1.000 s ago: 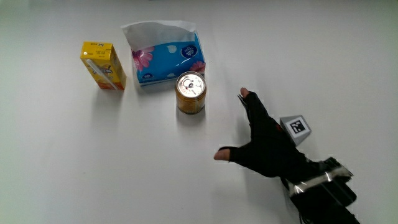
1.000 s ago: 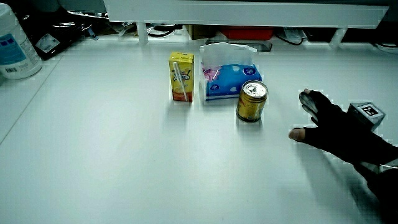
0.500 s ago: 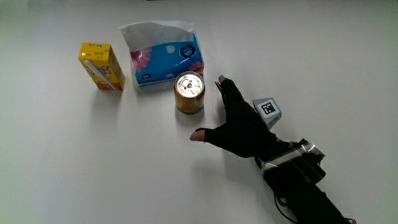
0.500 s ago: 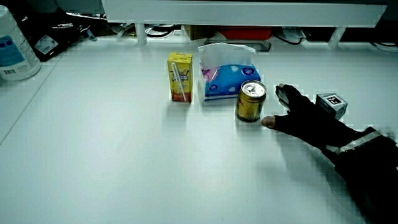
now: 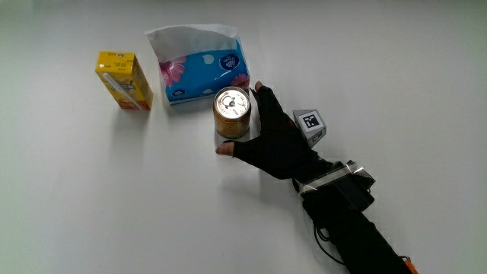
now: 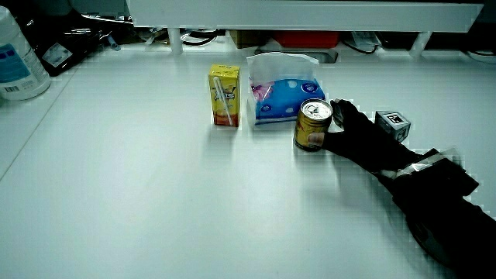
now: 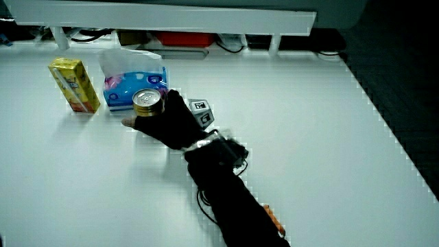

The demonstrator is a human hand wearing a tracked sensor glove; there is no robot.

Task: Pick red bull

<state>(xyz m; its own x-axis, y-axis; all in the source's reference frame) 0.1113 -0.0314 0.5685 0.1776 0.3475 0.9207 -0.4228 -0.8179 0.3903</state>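
The Red Bull is a short gold can point(image 5: 231, 112) standing upright on the white table point(image 5: 114, 198), just nearer to the person than the blue tissue pack. In both side views the can point(image 6: 311, 124) point(image 7: 147, 102) shows beside the glove. The hand point(image 5: 245, 125) reaches the can with its fingers spread around it. Its thumb point(image 5: 225, 150) lies at the can's base on the person's side, and its fingertips point(image 5: 260, 91) rest beside the can's top. The can stands on the table. A patterned cube point(image 5: 310, 122) sits on the back of the hand.
A blue flowered tissue pack point(image 5: 202, 65) stands close to the can, farther from the person. A yellow juice carton point(image 5: 125, 80) stands beside the pack. In a side view a white bottle point(image 6: 15, 54) is at the table's edge, near the low partition point(image 6: 310, 15).
The hand has travelled across the table toward the can, from well apart to reaching it, its thumb and fingers now on either side of the can. The can, carton and tissue pack have not moved.
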